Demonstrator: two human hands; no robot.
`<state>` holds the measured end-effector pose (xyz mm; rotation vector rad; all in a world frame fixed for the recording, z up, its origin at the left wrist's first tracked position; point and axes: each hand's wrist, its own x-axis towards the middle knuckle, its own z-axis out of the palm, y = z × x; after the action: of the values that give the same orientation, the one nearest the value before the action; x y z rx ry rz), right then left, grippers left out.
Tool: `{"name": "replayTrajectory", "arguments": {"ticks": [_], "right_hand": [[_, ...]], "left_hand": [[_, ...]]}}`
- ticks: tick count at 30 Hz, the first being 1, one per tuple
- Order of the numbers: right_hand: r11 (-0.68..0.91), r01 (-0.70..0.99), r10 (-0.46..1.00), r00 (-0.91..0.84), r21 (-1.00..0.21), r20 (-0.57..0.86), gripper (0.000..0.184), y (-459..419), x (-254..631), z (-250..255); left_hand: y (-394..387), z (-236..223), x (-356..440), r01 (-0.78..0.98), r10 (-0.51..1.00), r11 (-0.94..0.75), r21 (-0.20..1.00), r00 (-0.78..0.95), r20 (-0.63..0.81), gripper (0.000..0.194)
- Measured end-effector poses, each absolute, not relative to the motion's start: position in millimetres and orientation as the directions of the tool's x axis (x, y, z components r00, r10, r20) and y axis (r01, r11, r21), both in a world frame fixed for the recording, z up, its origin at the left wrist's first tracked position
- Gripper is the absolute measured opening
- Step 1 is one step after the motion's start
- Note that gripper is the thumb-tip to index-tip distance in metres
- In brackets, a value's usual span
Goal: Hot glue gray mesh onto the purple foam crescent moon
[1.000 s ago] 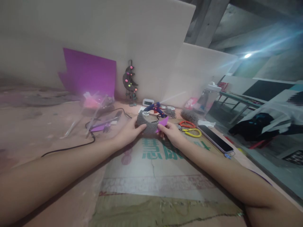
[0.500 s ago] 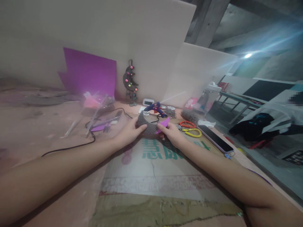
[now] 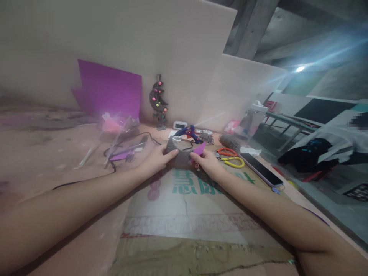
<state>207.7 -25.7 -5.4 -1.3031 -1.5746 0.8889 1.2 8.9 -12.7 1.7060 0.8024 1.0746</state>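
Observation:
Between my hands, above the cardboard sheet, is a crescent shape wrapped in grey yarn (image 3: 181,158), its right tip bare purple (image 3: 199,148). My left hand (image 3: 161,158) grips the crescent's left side, thumb on the near face. My right hand (image 3: 207,161) pinches it near the purple end, with the thumb in front. Fingers behind the crescent are mostly hidden. Just beyond it lies a blue glue gun (image 3: 188,131) with a small red light and a clear glue stick in its back.
Orange-handled pliers (image 3: 227,152), yellow-handled pliers (image 3: 234,161) and a phone (image 3: 262,168) lie at right. Grey yarn (image 3: 230,142) sits behind them. A decorated crescent hanging (image 3: 157,99) and a purple sheet (image 3: 112,90) lean at the back. A black cord (image 3: 83,183) crosses the left side.
The crescent tilts slightly in my hands, and my right thumb has shifted a little left along it. Both hands keep their hold.

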Motion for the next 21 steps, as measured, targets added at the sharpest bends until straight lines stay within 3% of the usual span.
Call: {"name": "replayTrajectory", "arguments": {"ticks": [6,21], "right_hand": [[0.189,0.332,0.982,-0.051,-0.924,0.183,0.038,-27.5,205.8,-2.4],[0.228,0.251,0.971,-0.134,-0.941,0.2,0.044,-24.4,204.6,-7.1]], "left_hand": [[6.6,-9.8,0.9,0.09,0.874,-0.309,0.947,0.421,0.245,0.038],[6.6,-9.2,2.2,0.089,0.894,-0.305,0.948,0.369,0.253,0.035]]}}
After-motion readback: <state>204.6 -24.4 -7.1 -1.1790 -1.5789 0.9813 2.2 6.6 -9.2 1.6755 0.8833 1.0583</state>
